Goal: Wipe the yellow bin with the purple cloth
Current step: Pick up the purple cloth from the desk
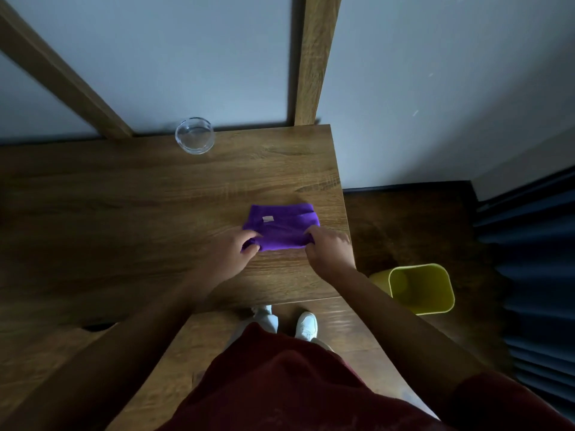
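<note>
At mid-frame on the wooden table (124, 197), the folded purple cloth (281, 227) looks soft, light and limp, so the left hand (231, 255) and right hand (328, 251), fingers pinched shut on its near corners, hold it well, while the yellow bin (435, 303), probably light rigid plastic, stands at lower right.

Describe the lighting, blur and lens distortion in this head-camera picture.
Head view: dim, bluish light with dark corners; the wooden posts splay outward, a wide-angle effect; the right hand and the desk grain look motion-smeared; the purple cloth and yellow bin stay vivid; the glass dish shows faint highlights.
</note>
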The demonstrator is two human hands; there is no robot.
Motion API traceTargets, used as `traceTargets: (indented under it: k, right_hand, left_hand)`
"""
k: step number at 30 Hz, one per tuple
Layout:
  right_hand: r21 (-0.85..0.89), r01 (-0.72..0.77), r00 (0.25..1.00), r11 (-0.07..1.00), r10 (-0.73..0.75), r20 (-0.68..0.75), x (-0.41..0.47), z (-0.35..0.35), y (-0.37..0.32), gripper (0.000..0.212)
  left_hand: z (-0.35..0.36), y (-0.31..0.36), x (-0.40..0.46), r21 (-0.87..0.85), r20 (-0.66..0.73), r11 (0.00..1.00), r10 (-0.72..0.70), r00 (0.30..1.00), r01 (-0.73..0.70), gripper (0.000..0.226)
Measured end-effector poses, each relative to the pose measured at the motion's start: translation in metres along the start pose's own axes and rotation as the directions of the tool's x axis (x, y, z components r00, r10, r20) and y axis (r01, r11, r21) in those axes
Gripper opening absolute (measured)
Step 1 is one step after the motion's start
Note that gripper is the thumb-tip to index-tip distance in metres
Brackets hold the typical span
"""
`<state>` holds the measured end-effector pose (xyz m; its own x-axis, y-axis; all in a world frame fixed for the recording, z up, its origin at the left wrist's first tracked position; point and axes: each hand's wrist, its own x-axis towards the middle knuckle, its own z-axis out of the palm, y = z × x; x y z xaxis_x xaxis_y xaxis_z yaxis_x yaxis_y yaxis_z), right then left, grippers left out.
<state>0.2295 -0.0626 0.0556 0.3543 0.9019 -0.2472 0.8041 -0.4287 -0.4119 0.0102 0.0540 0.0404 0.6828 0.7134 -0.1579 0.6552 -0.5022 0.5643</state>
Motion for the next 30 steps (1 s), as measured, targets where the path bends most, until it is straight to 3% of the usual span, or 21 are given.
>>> traceTargets:
  k: [2, 4, 6, 8, 10, 12, 14, 16, 22, 27, 30]
  right_hand:
    - [0.075, -0.008, 1.000, 0.997, 0.008, -0.005, -0.006, -0.023, -0.002, 0.022]
    - [0.164, -0.008, 1.000, 0.986, 0.007, 0.005, -0.013, -0.048, -0.004, 0.022]
    - [0.288, 0.002, 1.000, 0.958, -0.001, -0.001, -0.024, -0.076, -0.007, 0.024]
    - [0.462, 0.009, 1.000, 0.887, -0.001, -0.018, -0.041, -0.103, -0.010, 0.023]
    - [0.714, -0.007, 1.000, 0.700, 0.012, -0.003, -0.060, -0.125, -0.012, 0.016]
    - [0.916, -0.011, 1.000, 0.401, -0.002, 0.013, -0.081, -0.144, -0.013, 0.018]
    - [0.992, -0.035, 0.999, 0.120, -0.013, 0.036, -0.101, -0.157, -0.013, 0.018]
    - [0.997, -0.062, 0.998, -0.035, -0.008, 0.062, -0.123, -0.164, -0.012, 0.017]
    - [0.999, -0.006, 0.993, -0.051, 0.114, 0.012, -0.189, -0.169, -0.004, 0.024]
    - [0.993, 0.068, 0.969, 0.094, 0.231, -0.089, -0.241, -0.158, 0.009, 0.016]
    - [0.987, 0.117, 0.962, 0.111, 0.235, -0.140, -0.261, -0.139, 0.003, 0.037]
  left_hand:
    - [-0.019, 0.019, -0.002, -0.178, 0.072, 0.978, -0.100, 0.992, 0.112, 0.026]
    - [-0.037, 0.045, -0.006, -0.388, 0.040, 0.904, -0.177, 0.983, 0.179, 0.018]
    - [-0.051, 0.076, -0.012, -0.602, -0.043, 0.775, -0.269, 0.962, 0.190, 0.008]
    - [-0.059, 0.105, -0.019, -0.770, -0.076, 0.606, -0.397, 0.915, 0.199, 0.015]
    - [-0.062, 0.125, -0.029, -0.861, -0.065, 0.474, -0.465, 0.883, 0.186, 0.011]
    - [-0.064, 0.139, -0.044, -0.910, -0.079, 0.401, -0.411, 0.908, 0.102, 0.026]
    - [-0.060, 0.153, -0.060, -0.880, -0.141, 0.474, -0.279, 0.950, 0.008, 0.042]
    - [-0.056, 0.174, -0.074, -0.818, -0.191, 0.573, -0.185, 0.964, -0.052, 0.049]
    - [-0.042, 0.216, -0.100, -0.843, -0.125, 0.531, -0.042, 0.991, -0.084, 0.031]
    - [-0.046, 0.213, -0.117, -0.813, -0.090, 0.568, 0.095, 0.991, -0.128, 0.013]
    - [-0.056, 0.208, -0.128, -0.805, -0.078, 0.572, 0.158, 0.984, -0.156, 0.015]
